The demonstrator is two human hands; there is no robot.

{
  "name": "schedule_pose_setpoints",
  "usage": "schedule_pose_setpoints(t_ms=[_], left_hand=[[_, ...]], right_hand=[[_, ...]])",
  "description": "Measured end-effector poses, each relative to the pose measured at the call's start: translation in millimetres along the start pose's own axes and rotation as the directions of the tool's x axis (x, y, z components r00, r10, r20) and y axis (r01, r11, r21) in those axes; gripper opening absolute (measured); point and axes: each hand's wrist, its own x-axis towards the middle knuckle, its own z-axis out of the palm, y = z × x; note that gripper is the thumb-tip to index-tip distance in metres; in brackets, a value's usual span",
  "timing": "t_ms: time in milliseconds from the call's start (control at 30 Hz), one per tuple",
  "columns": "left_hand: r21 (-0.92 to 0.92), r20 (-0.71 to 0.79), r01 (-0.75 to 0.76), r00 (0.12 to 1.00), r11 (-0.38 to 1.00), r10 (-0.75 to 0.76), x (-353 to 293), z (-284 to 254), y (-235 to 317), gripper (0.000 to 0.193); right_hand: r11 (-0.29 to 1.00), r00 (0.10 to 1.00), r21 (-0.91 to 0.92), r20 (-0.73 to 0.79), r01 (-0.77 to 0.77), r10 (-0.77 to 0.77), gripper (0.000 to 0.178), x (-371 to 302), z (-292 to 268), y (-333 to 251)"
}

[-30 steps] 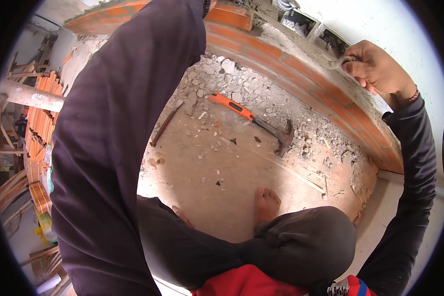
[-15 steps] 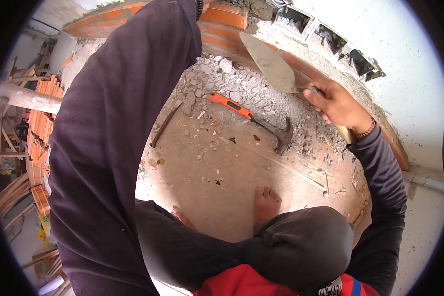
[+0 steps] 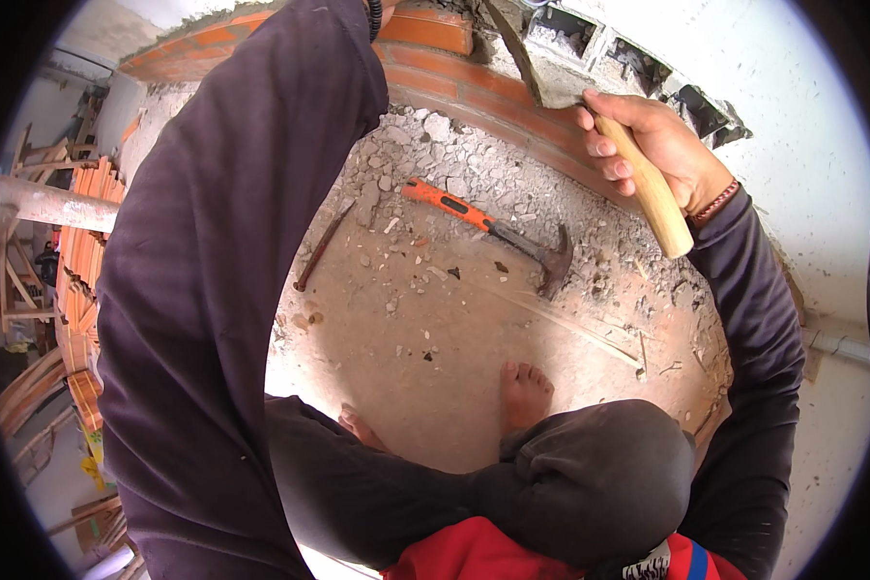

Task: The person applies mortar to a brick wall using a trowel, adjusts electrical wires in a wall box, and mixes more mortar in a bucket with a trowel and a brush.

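Observation:
My right hand (image 3: 675,150) is closed around the wooden handle of a pointing trowel (image 3: 652,193). The blade is turned nearly edge-on and reaches up to the picture's top edge, in front of the low wall of orange bricks (image 3: 420,82). Grey mortar (image 3: 493,48) lies on the wall's top beside the blade. Only a sliver of my left hand (image 3: 389,12) shows at the top edge, just past a dark bracelet and close to the end of a brick; its fingers are out of sight.
A claw hammer (image 3: 449,205) with an orange grip lies on the floor near grey rubble (image 3: 425,145). Left of it lies a rusty metal rod (image 3: 324,246). Hollow openings (image 3: 638,68) break the white wall behind. Stacked bricks (image 3: 82,261) stand at far left, beside a pole (image 3: 58,201).
My right hand has turned and risen slightly, tipping the trowel from flat face to near edge-on, its blade now higher by the mortar. My left arm has shifted slightly leftward.

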Motion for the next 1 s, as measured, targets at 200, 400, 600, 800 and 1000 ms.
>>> schedule_pose_setpoints(t_ms=[200,400,600,800,1000], left_hand=[[0.021,-0.01,0.035,0.999,0.999,-0.035,-9.4,2.9,6.2,0.034],[0.047,-0.008,0.142,0.99,0.989,-0.142,-0.3,4.7,3.2,0.037],[0.003,0.09,0.085,0.992,0.996,-0.085,11.5,2.8,-2.1,0.033],[-0.069,0.063,0.095,0.994,0.993,-0.091,12.0,2.6,-4.1,0.027],[0.026,-0.092,0.013,0.996,1.0,-0.011,6.6,7.6,-2.2,0.024]], right_hand=[[0.879,0.991,-0.47,-0.05,0.087,-0.125,0.028,-23.5,-1.3,25.2],[0.77,0.971,-0.637,-0.165,0.03,-0.174,0.024,-42.8,6.4,30.3],[0.979,0.991,-0.188,-0.086,0.083,-0.101,0.019,-48.9,9.9,1.7],[0.984,0.973,-0.135,-0.181,0.117,-0.14,0.025,-11.6,41.0,-20.8],[0.98,0.988,-0.173,-0.131,-0.098,0.076,0.025,35.4,18.9,-71.0]])
